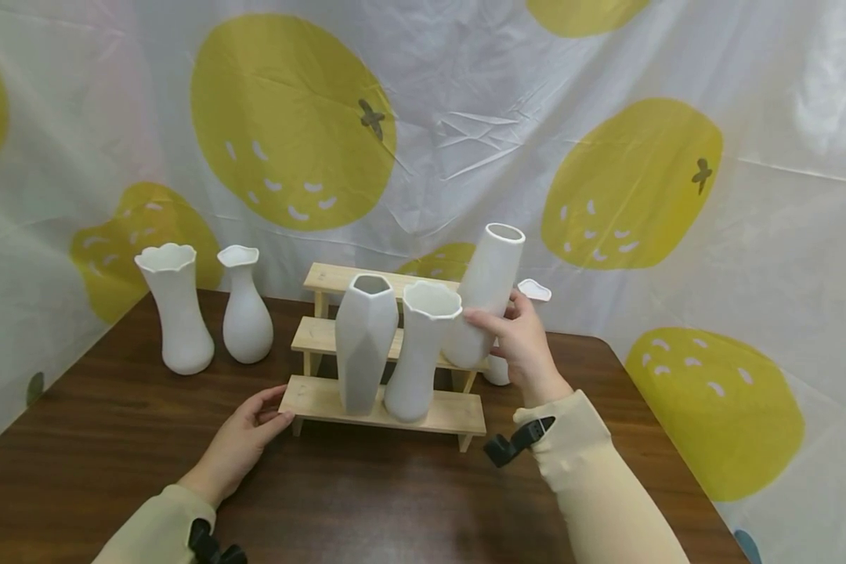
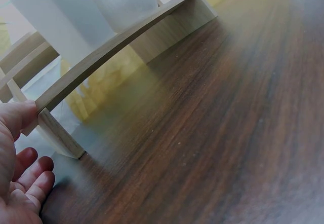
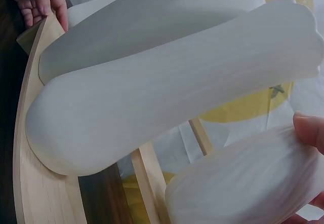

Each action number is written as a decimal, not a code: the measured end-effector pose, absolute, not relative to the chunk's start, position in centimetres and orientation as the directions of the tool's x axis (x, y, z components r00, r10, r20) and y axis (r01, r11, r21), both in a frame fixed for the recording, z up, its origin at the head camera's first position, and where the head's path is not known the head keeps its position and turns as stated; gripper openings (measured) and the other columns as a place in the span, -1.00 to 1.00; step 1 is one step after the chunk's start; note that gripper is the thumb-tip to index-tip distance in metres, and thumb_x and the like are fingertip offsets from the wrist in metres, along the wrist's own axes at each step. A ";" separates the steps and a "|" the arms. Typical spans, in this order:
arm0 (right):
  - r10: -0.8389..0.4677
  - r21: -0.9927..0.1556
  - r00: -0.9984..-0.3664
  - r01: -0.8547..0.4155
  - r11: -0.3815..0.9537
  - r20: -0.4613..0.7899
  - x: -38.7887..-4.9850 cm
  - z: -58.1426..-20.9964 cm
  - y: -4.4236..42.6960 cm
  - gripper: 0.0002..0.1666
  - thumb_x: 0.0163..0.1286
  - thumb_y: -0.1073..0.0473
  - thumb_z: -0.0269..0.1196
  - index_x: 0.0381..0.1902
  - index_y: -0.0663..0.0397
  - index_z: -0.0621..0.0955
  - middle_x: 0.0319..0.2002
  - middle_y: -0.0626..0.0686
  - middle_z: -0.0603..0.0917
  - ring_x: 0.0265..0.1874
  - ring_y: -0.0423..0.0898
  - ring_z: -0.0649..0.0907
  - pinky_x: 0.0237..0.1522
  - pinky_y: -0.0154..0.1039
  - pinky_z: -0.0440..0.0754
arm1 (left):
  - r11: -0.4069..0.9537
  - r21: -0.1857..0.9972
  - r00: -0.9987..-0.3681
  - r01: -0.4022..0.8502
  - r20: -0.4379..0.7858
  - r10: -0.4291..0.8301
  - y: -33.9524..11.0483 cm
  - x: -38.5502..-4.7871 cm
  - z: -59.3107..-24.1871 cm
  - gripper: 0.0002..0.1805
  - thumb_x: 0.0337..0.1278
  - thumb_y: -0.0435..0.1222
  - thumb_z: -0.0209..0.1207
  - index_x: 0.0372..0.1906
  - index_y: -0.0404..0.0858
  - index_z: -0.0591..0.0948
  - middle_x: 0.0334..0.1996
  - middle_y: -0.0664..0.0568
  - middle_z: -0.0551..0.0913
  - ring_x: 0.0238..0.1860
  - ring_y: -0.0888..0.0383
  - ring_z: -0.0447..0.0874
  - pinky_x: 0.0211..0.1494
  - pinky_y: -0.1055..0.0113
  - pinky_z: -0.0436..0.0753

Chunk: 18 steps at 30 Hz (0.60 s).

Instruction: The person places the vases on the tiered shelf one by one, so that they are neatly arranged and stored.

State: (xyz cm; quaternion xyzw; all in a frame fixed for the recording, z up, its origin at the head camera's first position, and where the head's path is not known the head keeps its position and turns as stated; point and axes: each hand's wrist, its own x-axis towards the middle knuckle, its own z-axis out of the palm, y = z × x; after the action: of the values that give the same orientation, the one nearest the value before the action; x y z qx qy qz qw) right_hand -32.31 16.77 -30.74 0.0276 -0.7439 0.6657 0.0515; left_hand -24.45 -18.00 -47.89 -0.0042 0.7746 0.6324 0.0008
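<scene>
My right hand (image 1: 529, 345) grips a smooth white vase (image 1: 489, 274), thumb on its near side. The vase leans with its round mouth to the right, and its base is by the right end of the middle step; I cannot tell if they touch. My left hand (image 1: 243, 439) pinches the left end of the bottom step of a three-step wooden display stand (image 1: 310, 401). On that step a faceted white vase (image 1: 365, 345) and a scallop-rimmed white vase (image 1: 423, 352) stand upright side by side. In the right wrist view, the held vase (image 3: 248, 178) lies beside the scalloped one (image 3: 152, 97).
On the brown table (image 1: 366, 501), left of the stand, are another scalloped vase (image 1: 176, 313) and a narrow-necked vase (image 1: 247, 313). Behind my right hand is a partly hidden vase (image 1: 534, 291) with a wavy rim. A fruit-patterned cloth (image 1: 465, 117) hangs behind the table.
</scene>
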 end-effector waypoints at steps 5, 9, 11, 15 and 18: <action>0.015 -0.988 -0.993 -0.111 0.108 0.113 -32.5 -30.9 16.2 -0.19 0.14 0.25 0.39 0.31 0.11 0.30 0.09 0.23 0.44 0.02 0.13 0.52 -0.08 0.11 0.53 | 0.195 0.981 -1.000 -0.009 -0.008 -0.006 -18.0 -24.5 -48.0 -0.27 0.30 -0.05 0.16 0.41 -0.31 0.21 0.35 -0.23 0.28 0.24 -0.08 0.38 0.18 0.22 0.45; 0.004 -0.988 -0.993 -0.116 0.102 0.117 -32.7 -30.9 15.9 -0.20 0.14 0.29 0.37 0.31 0.11 0.30 0.08 0.24 0.46 -0.02 0.13 0.54 -0.14 0.05 0.57 | 0.197 0.980 -1.000 -0.007 -0.006 -0.006 -18.0 -24.5 -48.0 -0.26 0.29 -0.04 0.17 0.41 -0.32 0.21 0.35 -0.24 0.28 0.24 -0.09 0.38 0.19 0.20 0.44; -0.001 -0.987 -0.993 -0.118 0.107 0.119 -32.8 -30.9 15.7 -0.20 0.14 0.29 0.37 0.32 0.12 0.30 0.08 0.25 0.46 -0.03 0.13 0.55 -0.15 0.05 0.57 | 0.196 0.980 -1.000 -0.007 -0.006 -0.007 -18.0 -24.5 -48.0 -0.26 0.29 -0.04 0.17 0.41 -0.32 0.21 0.36 -0.24 0.27 0.24 -0.09 0.38 0.19 0.19 0.44; -0.008 -0.984 -0.993 -0.118 0.131 0.118 -33.0 -30.9 15.3 -0.20 0.16 0.28 0.35 0.33 0.13 0.29 0.09 0.26 0.45 -0.03 0.13 0.53 -0.14 0.08 0.54 | 0.195 0.981 -1.000 -0.008 -0.007 -0.006 -18.1 -24.5 -47.9 -0.26 0.29 -0.03 0.17 0.42 -0.31 0.21 0.37 -0.23 0.26 0.25 -0.09 0.38 0.20 0.18 0.43; -0.012 -0.984 -0.994 -0.114 0.135 0.113 -33.1 -30.9 15.1 -0.20 0.16 0.28 0.34 0.34 0.11 0.28 0.10 0.26 0.44 0.00 0.15 0.52 -0.12 0.11 0.54 | 0.198 0.980 -1.000 -0.008 -0.008 -0.004 -18.0 -24.5 -47.9 -0.24 0.28 -0.02 0.17 0.42 -0.31 0.21 0.37 -0.24 0.27 0.25 -0.09 0.38 0.20 0.18 0.43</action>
State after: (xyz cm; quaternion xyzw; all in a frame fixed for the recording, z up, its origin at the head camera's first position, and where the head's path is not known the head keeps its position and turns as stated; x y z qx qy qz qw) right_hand -33.14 15.07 -30.92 0.0416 -0.7522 0.6564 0.0388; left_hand -24.46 -18.04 -47.91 -0.0039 0.7741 0.6331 0.0018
